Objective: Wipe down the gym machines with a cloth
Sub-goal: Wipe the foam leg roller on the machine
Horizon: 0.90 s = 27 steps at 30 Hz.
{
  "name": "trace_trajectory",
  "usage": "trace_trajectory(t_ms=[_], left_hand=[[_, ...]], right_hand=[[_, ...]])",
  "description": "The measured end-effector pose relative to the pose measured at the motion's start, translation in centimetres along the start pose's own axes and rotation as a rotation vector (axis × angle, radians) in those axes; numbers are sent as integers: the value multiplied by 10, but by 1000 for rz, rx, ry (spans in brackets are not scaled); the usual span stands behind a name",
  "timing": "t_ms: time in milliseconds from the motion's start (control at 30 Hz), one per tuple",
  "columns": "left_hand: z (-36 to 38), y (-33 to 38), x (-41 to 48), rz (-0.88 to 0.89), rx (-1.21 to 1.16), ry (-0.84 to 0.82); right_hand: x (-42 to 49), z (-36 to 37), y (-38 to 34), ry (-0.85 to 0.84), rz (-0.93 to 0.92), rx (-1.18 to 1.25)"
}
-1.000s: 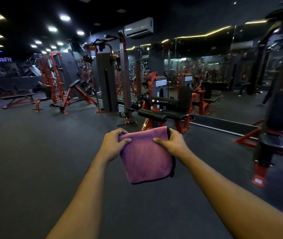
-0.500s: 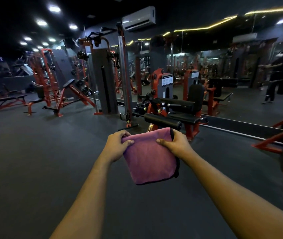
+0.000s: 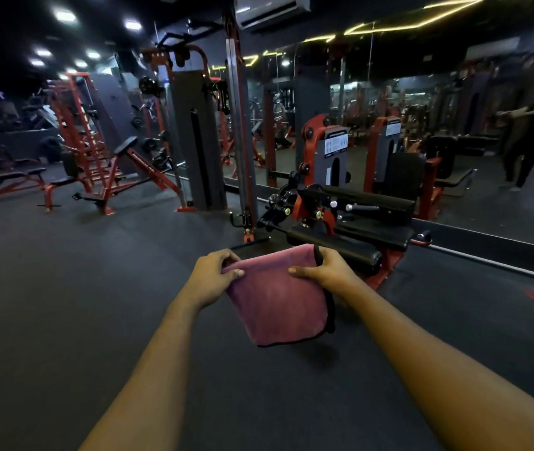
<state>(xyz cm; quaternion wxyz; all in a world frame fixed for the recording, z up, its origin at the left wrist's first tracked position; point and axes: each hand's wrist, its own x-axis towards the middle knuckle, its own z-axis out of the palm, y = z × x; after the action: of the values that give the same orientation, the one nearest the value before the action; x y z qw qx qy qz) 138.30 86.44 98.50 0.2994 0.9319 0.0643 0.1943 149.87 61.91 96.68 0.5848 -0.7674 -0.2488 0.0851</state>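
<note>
Both hands grip a folded pink cloth [image 3: 275,301] by its top corners — left hand [image 3: 212,276], right hand [image 3: 324,271] — held up before a red-and-black leg machine [image 3: 340,222].

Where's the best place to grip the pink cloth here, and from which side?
Probably the top edge of the cloth, at its two upper corners, coming from the near side, as the left hand and right hand pinch it. It hangs limp and folded, so holding the top keeps it spread.
</note>
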Motion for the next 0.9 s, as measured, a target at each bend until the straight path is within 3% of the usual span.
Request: trace_trajectory(t_ms=[133,333,667,900], left_hand=[[16,-60,92,-16,3,-64],[38,-153,237,18,-13,-188],[102,-253,487,114,-45,-324],[195,-297,647,164,-93,-413]], right_hand=[[98,17,25,-74,22,-38],[240,51,66,-19,88,-95],[441,55,139,190,241,-175],[574,16,227,488,337,-205]])
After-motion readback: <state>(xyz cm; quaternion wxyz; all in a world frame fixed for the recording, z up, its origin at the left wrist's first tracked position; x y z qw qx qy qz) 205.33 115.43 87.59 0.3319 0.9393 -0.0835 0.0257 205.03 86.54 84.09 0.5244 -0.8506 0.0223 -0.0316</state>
